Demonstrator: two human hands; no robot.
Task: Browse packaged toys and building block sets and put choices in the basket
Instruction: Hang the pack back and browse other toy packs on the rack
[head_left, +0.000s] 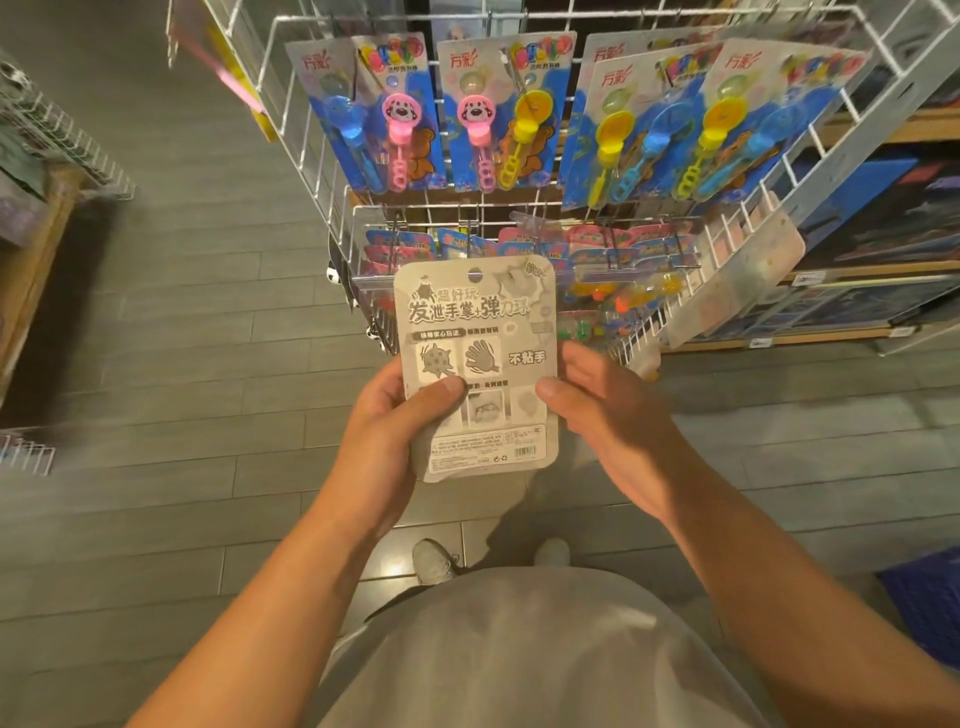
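Pack: we find one grey toy pack (475, 364), printed side toward us, held upright in front of the rack, above the floor.
Left hand: our left hand (387, 434) grasps the pack's left edge, thumb across the printed face, fingers behind the card.
Right hand: our right hand (605, 415) grasps the right edge, thumb tip on the face, fingers behind.
Rack: a white wire rack (524, 218) stands just beyond the pack; we note carded wand toys (389, 111) hanging in its top row and more packs (400, 247) on hooks in the row below.
Basket: we see a blue basket (930, 603) at the lower right edge, on the floor, well apart from the pack.
Floor: grey tiles (182, 338); two shoes (434, 561) show below the pack.
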